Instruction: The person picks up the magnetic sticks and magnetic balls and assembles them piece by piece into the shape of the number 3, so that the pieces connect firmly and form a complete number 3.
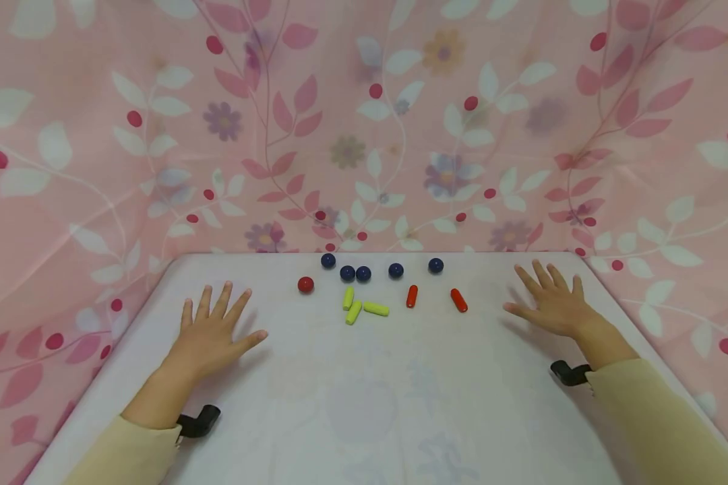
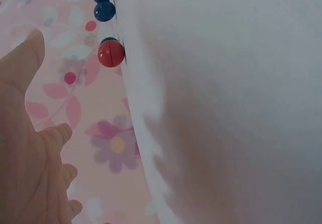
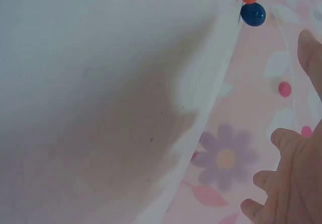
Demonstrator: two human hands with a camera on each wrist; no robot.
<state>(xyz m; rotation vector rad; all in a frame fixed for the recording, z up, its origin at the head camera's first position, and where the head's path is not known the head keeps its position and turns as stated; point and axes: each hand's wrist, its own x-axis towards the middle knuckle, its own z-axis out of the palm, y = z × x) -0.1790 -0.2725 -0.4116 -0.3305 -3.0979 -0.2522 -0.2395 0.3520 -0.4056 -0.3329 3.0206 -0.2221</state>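
Red ball (image 1: 306, 285) on white table (image 1: 315, 377). Five dark blue balls (image 1: 363, 274) behind it, rightward, two side by side. Three yellow-green sticks (image 1: 376, 308) to its right, slightly nearer the viewer; two red sticks (image 1: 412, 296) farther right. Left hand (image 1: 208, 345) left of it, right hand (image 1: 556, 306) far right, fingers spread. Pink flowered cloth (image 1: 364, 155) behind it.

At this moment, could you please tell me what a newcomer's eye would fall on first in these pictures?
Probably five dark blue balls near the far edge of the white table, with a red ball at their left. Nearer lie three lime sticks and two red sticks, between the left grip and right grip, both spread wide.
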